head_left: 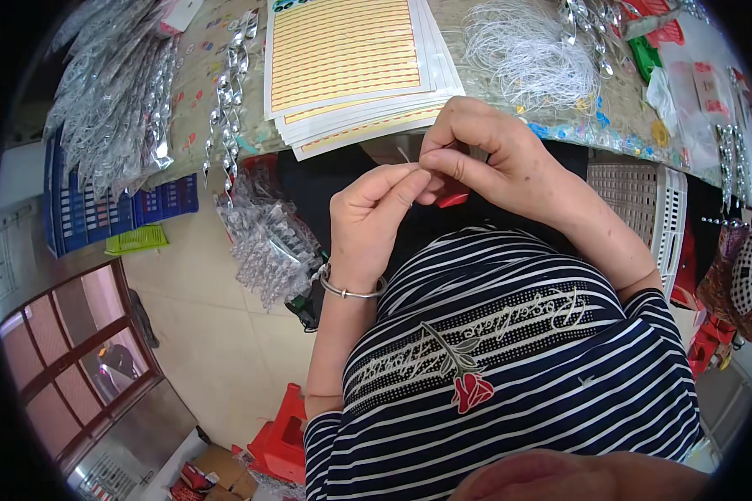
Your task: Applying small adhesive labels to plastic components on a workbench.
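My left hand (368,219) and my right hand (495,157) meet in front of my chest, just off the table's near edge. Thumb and forefinger are pinched together on both, and the fingertips touch. A thin pale strand (404,154) pokes up where they meet; what else they hold is too small to make out. Below the right hand's fingers shows a bit of something red (453,199), partly hidden. Nearest on the table is a stack of printed sheets (342,58) with yellow and red rows. Beyond my right hand lies a loose tangle of white string (530,58).
Silvery twisted strips (230,83) hang over the table edge, beside a heap of clear plastic-wrapped pieces (113,100). A blue crate (92,209) stands at the left, a white basket (668,217) below the table at the right. A red stool (280,438) is on the floor.
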The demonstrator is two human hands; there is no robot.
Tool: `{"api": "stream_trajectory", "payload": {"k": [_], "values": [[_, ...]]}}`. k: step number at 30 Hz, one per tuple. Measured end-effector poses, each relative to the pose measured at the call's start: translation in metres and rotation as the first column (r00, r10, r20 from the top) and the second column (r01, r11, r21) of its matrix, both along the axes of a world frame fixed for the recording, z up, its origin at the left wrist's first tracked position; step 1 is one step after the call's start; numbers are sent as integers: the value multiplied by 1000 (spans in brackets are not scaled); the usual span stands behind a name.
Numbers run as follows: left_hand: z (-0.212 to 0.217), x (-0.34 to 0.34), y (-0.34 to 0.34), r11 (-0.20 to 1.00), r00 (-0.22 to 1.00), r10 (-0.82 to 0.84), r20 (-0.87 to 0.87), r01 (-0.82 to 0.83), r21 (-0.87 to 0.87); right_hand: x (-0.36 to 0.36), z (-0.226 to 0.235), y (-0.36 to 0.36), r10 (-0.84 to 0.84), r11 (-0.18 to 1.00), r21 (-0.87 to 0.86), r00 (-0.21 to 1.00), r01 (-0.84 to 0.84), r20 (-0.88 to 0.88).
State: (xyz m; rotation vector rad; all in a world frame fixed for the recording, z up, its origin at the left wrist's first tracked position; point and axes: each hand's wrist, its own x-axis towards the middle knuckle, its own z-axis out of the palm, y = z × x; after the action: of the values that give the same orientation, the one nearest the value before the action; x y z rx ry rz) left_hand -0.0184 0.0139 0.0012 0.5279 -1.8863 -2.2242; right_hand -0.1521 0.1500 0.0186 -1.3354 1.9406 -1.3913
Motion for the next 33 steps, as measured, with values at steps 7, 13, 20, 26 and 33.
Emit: {"api": "stream_trajectory", "payload": {"k": [7, 13, 20, 26, 33], "values": [[2, 3, -1, 1000, 998, 14, 61, -14, 1, -21, -5, 10, -176, 982, -62, 983, 179, 56], [-6, 5, 0, 999, 998, 32, 57, -32, 7, -12, -9, 24, -71, 997, 31, 982, 66, 178], [-8, 4, 3, 999, 999, -33, 7, 33, 8, 5, -11, 7, -66, 998, 47, 857, 49, 512], [-5, 4, 5, 1000, 998, -25, 50, 25, 11, 2, -11, 3, -57, 998, 12, 795, 62, 604], [-5, 3, 5, 999, 998, -28, 61, 26, 35, 2, -7, 1, -62, 998, 18, 755, 66, 653]]}}
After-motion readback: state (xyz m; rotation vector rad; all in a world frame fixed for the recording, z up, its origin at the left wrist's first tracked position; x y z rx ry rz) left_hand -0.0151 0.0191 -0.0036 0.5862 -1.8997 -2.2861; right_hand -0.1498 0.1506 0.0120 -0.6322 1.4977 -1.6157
